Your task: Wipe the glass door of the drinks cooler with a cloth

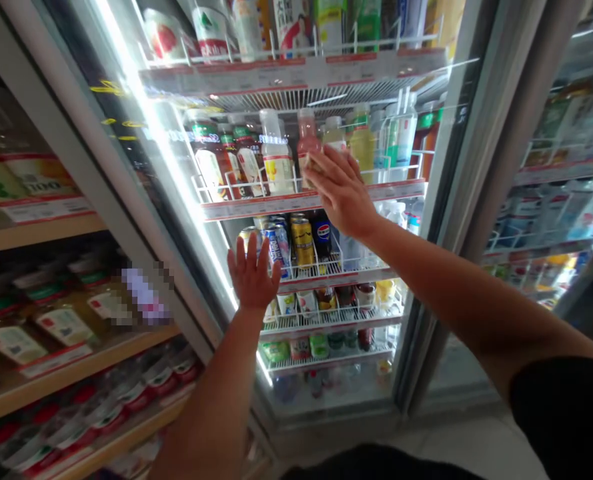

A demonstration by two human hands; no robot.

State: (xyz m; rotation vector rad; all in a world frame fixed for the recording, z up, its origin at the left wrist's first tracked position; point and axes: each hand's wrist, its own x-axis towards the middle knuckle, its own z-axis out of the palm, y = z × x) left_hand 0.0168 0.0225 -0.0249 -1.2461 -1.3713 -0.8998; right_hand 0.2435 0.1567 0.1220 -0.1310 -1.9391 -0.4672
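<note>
The pink drink bottle (307, 137) stands mid-row on the cooler's second shelf (256, 207). The right hand (343, 193) covers its lower part, fingers straight and together, not clamped. The left hand (253, 275), fingers spread, is near the cans (301, 243) one shelf lower. The bottom shelves are blurred.

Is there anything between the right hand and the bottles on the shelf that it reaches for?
Nothing visible blocks it. The glass door is swung open to the left, and the right hand touches the bottles. Only a low wire rail runs along the shelf front, below the fingers.
</note>
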